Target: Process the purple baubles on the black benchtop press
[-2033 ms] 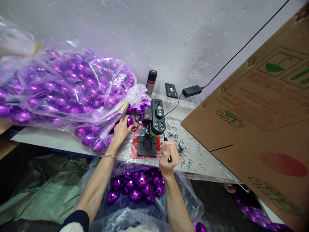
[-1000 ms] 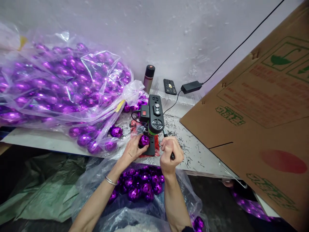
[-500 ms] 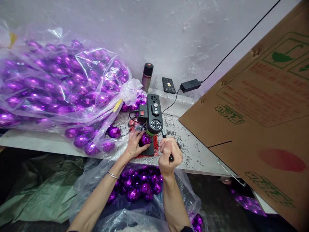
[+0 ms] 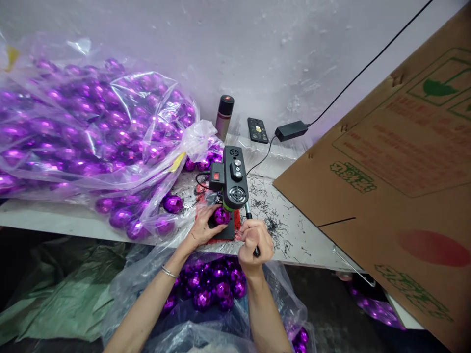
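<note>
A shiny purple faceted ball sits beneath the head of a small black hand press, above its dark base plate. My left hand grips the ball from its left side, thumb in front and fingers behind. My right hand is closed in a fist around the black-handled lever at the press's right side. The press head hides the top of the ball. A box with a red switch is fixed to the press's left side.
A large clear bag of purple balls fills the left of the table. More balls lie in a plastic bag below the edge. A cardboard box stands right. Behind are a bottle, a phone and a power adapter.
My right hand has shifted slightly left and down with the lever. My left hand still holds the ball under the press head. The view has moved a little.
</note>
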